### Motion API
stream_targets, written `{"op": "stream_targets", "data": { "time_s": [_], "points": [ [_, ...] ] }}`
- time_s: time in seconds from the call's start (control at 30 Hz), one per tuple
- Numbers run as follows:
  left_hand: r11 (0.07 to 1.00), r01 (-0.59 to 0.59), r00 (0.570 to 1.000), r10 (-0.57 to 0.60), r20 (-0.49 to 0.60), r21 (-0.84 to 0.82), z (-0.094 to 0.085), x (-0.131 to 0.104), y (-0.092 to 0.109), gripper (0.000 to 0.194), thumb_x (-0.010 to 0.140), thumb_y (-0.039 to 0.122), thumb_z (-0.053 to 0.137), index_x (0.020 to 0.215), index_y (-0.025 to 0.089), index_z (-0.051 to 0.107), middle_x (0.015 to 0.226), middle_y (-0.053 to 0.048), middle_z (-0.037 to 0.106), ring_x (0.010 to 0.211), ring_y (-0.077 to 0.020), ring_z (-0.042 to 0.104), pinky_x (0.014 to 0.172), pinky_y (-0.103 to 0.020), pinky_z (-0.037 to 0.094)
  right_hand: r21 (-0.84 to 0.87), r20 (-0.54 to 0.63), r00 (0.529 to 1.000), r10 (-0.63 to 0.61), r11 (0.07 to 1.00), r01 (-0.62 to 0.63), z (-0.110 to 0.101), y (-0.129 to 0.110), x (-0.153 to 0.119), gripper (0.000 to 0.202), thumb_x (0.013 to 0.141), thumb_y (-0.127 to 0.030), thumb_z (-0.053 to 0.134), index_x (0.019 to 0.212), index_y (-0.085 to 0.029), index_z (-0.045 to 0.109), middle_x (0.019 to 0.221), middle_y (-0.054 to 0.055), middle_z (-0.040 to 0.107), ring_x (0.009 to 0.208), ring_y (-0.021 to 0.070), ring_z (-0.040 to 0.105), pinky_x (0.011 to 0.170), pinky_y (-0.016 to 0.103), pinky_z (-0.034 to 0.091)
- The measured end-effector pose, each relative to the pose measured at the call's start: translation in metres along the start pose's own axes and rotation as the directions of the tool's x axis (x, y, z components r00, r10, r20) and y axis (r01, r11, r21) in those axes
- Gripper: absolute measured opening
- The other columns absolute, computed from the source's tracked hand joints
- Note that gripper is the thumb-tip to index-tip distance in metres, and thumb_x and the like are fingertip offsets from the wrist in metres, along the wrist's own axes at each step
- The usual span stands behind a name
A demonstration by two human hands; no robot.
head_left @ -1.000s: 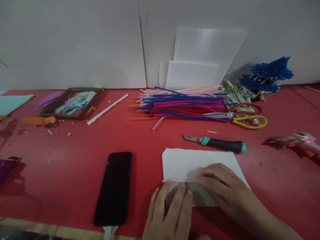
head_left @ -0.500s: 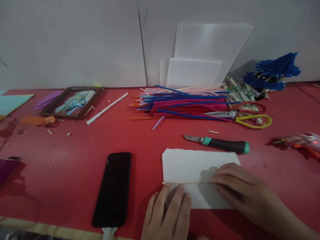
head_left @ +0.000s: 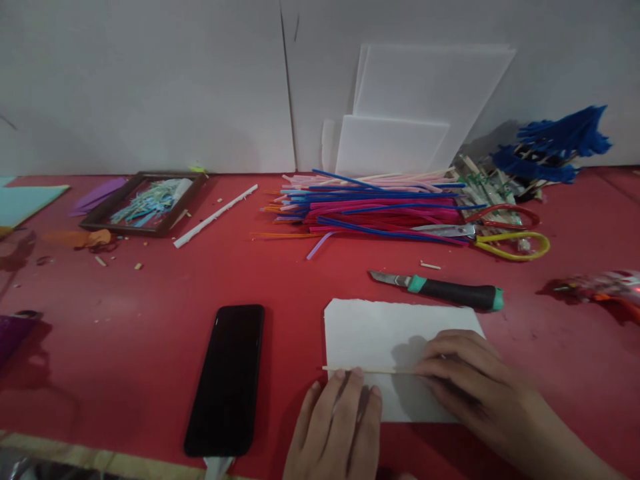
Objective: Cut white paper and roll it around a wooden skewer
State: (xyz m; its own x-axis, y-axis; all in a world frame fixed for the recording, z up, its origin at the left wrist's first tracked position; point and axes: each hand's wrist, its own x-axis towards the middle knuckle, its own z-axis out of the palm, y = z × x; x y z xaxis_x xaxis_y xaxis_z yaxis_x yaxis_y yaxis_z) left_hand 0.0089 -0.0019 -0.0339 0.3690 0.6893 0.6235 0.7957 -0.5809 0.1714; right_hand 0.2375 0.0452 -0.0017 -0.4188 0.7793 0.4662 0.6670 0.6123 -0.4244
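A thin pale wooden stick [head_left: 390,371] lies lengthwise across a white sheet of card [head_left: 370,327], its left end sticking out just past the card's edge. My right hand [head_left: 475,383] pinches the stick's right end between thumb and fingers, resting over the card. My left hand [head_left: 340,427] has its fingers apart and laid out flat, the fingertips touching the stick near its left end. Just beyond the card lies a utility knife [head_left: 450,291] with its blade out, pointing left. The stick's right tip is hidden by my fingers.
A black phone [head_left: 227,380] with a cable lies to the left. Behind are pipe cleaners [head_left: 370,210], scissors [head_left: 500,237], a brown frame [head_left: 160,227] with scraps, and a white rod [head_left: 215,217]. A glue gun [head_left: 595,287] lies right. White sheets [head_left: 390,147] lean on the wall.
The stick's left end has shifted slightly left and it tilts a little more. My left fingers have moved slightly along it; my right hand has shifted slightly left, still pinching it.
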Motion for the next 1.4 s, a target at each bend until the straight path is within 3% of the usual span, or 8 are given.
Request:
{"op": "stream_targets", "data": {
  "time_s": [0.27, 0.47, 0.67, 1.4],
  "points": [
    [0.998, -0.052, 0.999, 0.051, 0.018, 0.027, -0.0011, -0.002, -0.0036, 0.048, 0.102, 0.045, 0.035, 0.117, 0.014, 0.069, 0.125, -0.01, 0.068, 0.127, -0.026, 0.055, 0.116, -0.04, 0.032, 0.015, -0.014, 1.0, 0.014, 1.0, -0.014, -0.0006, -0.002, 0.0036, 0.014, 0.094, -0.018, 0.054, 0.09, -0.025, 0.064, 0.084, 0.004, 0.064, 0.081, 0.0177, 0.063, 0.068, 0.029, 0.055],
    [1.0, 0.03, 0.999, -0.031, -0.039, -0.007, -0.0002, -0.0014, 0.0022, 0.04, 0.099, 0.038, 0.041, 0.106, 0.013, 0.071, 0.117, -0.012, 0.07, 0.124, -0.0278, 0.056, 0.115, -0.043, 0.032, 0.031, 0.005, 0.999, 0.039, 0.999, -0.039, -0.0002, -0.0011, 0.0015, 0.015, 0.096, -0.021, 0.052, 0.09, -0.026, 0.065, 0.084, 0.004, 0.064, 0.08, 0.018, 0.064, 0.068, 0.03, 0.056],
    [0.998, 0.067, 0.997, -0.068, -0.041, -0.021, -0.0041, 0.0026, 0.0031, 0.036, 0.097, 0.037, 0.045, 0.108, 0.016, 0.072, 0.117, -0.007, 0.072, 0.12, -0.0251, 0.059, 0.119, -0.042, 0.025, 0.045, -0.002, 1.0, 0.031, 0.999, -0.031, -0.0018, -0.0027, 0.0038, 0.014, 0.095, -0.018, 0.053, 0.09, -0.025, 0.065, 0.084, 0.003, 0.064, 0.079, 0.0168, 0.063, 0.068, 0.028, 0.056],
    [0.996, 0.094, 0.996, -0.094, -0.005, 0.005, -0.0071, 0.0028, 0.0044, 0.032, 0.091, 0.038, 0.055, 0.112, 0.022, 0.073, 0.122, 0.002, 0.071, 0.118, -0.0288, 0.058, 0.119, -0.044, 0.024, 0.047, 0.017, 0.998, 0.056, 0.997, -0.057, -0.001, -0.0006, 0.0, 0.015, 0.095, -0.017, 0.053, 0.091, -0.026, 0.065, 0.085, 0.004, 0.064, 0.079, 0.018, 0.064, 0.067, 0.03, 0.056]
  ]
}}
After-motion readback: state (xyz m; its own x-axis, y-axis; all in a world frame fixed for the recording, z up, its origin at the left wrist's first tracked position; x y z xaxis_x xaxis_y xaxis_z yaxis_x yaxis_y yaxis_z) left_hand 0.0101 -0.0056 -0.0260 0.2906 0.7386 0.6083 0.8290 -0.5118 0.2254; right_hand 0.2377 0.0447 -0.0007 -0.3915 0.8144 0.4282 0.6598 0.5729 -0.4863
